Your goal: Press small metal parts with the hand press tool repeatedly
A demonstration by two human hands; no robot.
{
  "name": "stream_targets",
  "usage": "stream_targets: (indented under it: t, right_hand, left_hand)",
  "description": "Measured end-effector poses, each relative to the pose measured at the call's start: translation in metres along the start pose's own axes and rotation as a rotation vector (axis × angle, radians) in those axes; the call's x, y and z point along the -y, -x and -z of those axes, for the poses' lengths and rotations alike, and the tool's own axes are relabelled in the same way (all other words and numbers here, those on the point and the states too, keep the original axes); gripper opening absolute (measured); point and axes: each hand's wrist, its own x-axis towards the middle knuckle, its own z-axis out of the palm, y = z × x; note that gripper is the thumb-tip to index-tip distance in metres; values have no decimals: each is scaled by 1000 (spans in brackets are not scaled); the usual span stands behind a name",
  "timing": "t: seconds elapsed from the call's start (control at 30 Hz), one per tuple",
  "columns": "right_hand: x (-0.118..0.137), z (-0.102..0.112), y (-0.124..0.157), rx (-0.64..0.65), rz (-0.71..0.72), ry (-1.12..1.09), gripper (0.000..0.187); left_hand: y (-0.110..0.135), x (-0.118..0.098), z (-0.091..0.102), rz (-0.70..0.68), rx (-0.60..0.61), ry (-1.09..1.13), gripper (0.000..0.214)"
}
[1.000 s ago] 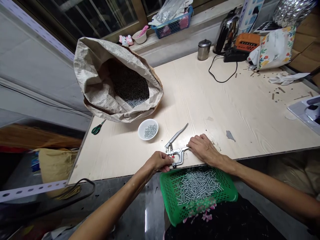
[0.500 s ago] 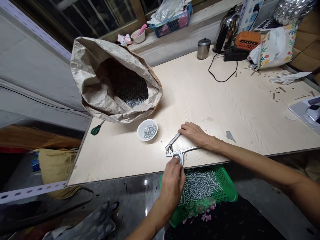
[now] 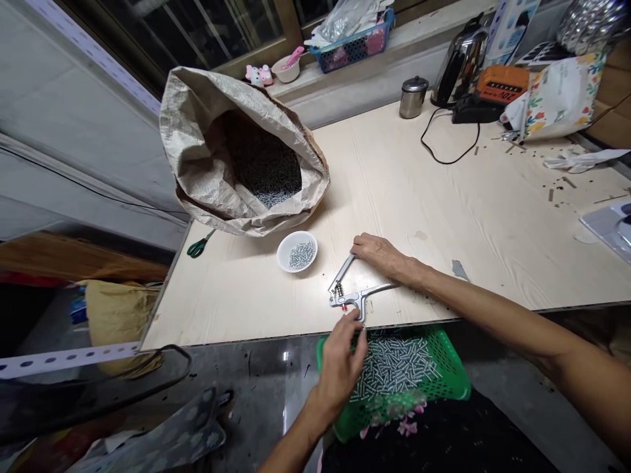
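My right hand (image 3: 377,253) is wrapped round the end of the upper lever of a silver spring-loaded hand press tool (image 3: 348,299) at the table's front edge. The tool's levers stand spread apart, and a small red tip shows under its head. Just below, my left hand (image 3: 340,358) has its fingers curled, thumb and forefinger close together beside the tool's lower frame. Whatever they hold is too small to make out. Under that hand and the table edge sits a green basket (image 3: 451,368) full of small metal screw-like pins (image 3: 399,361). A white bowl (image 3: 282,255) holds more pins.
A large woven sack (image 3: 192,151) of dark metal pieces stands open at the back left. Green-handled scissors (image 3: 197,247) lie near the left edge. Further back are a lidded metal jar (image 3: 413,98), a kettle (image 3: 461,62), a black cable (image 3: 446,161) and a flowered bag (image 3: 562,102).
My left fingers have drawn slightly down from the tool's head, and its red tip now shows. My right hand stays on the lever. The whole view has shifted slightly.
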Motion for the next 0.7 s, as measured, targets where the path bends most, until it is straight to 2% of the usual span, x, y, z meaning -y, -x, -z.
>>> stream_targets:
  t: [0.1,0.17,0.23,0.37,0.7]
  right_hand:
    - [2,-3,3,-17,-8,30,26]
    - [3,-4,5,-27,-12,49,26]
    - [4,-4,5,-36,-19,54,27]
    - [5,-6,6,-51,-31,62,27]
    - [3,3,18,-41,-6,138,28]
  left_hand:
    - [-19,6,20,324,-27,122,18]
    - [-31,15,29,481,31,160,24]
    - [-39,23,33,572,118,191,30]
    - [-45,28,34,626,208,198,36]
    - [-54,21,38,636,350,137,32]
